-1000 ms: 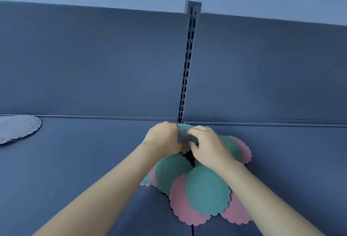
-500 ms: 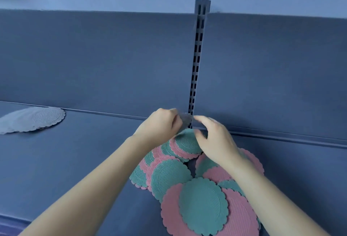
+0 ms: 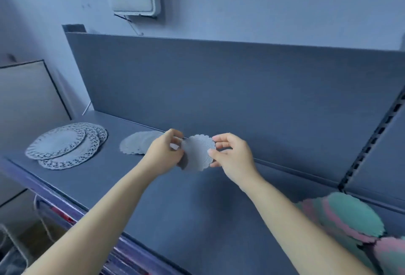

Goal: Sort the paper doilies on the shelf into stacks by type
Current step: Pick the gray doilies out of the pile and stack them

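Far left on the shelf (image 3: pixel 197 209) lie lacy white doilies (image 3: pixel 65 145), then a plain white stack (image 3: pixel 137 144). The left hand (image 3: pixel 163 154) and right hand (image 3: pixel 232 156) hold a small white doily (image 3: pixel 198 154) above the shelf, fingers pinching its opposite edges. Pink and green doilies (image 3: pixel 350 217) sit far right.

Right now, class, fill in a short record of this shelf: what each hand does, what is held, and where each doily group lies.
Left hand: pinches the left edge of the small white doily
Right hand: pinches its right edge
Small white stack: on the shelf, just left of the hands
Large lace doilies: overlapping, far left of the shelf
Pink and teal doilies: mixed pile, lower right, blurred
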Motion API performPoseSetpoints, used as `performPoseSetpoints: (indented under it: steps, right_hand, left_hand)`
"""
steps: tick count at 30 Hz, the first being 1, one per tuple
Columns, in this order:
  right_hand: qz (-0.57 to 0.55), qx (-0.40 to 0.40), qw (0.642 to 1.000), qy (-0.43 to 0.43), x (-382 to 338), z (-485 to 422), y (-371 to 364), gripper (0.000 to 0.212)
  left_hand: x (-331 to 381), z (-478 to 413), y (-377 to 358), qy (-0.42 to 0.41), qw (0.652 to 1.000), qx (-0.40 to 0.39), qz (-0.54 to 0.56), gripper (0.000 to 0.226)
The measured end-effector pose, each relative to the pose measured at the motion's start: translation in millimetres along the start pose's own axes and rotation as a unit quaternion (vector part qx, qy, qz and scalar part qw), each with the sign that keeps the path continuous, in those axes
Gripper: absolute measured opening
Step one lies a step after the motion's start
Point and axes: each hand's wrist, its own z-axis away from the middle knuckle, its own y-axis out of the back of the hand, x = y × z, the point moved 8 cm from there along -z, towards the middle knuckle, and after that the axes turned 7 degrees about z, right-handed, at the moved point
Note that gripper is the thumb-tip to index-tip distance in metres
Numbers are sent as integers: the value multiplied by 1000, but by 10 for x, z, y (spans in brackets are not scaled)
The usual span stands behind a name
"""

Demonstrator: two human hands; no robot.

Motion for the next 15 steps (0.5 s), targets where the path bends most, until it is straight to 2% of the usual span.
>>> performPoseSetpoints:
  steps: [4,6,8,10,12,15]
  right_hand:
    - [81,-14,996,-17,26,-515,-993,30]
    - [178,-29,984,13,25,-735,-1391,35]
    - [317,-50,946,57,7,-860,-1687,32]
    - [410,-39,909,69,22,-909,-1770,34]
    - [441,-33,894,66,27,-932,-1773,36]
    - [438,-85,894,40,48,-888,-1746,40]
  left_hand:
    - [-550,-510,550,-28,990,-1,-135,41]
    - [-744,-774,692,-43,984,-5,-175,43]
    - [-884,-960,702,-71,957,-22,-281,42]
    - [-965,-1051,666,-92,927,-32,-363,41]
    - [-983,-1096,649,-102,917,-28,-384,38]
    - [-908,-1097,624,-106,904,-28,-414,36]
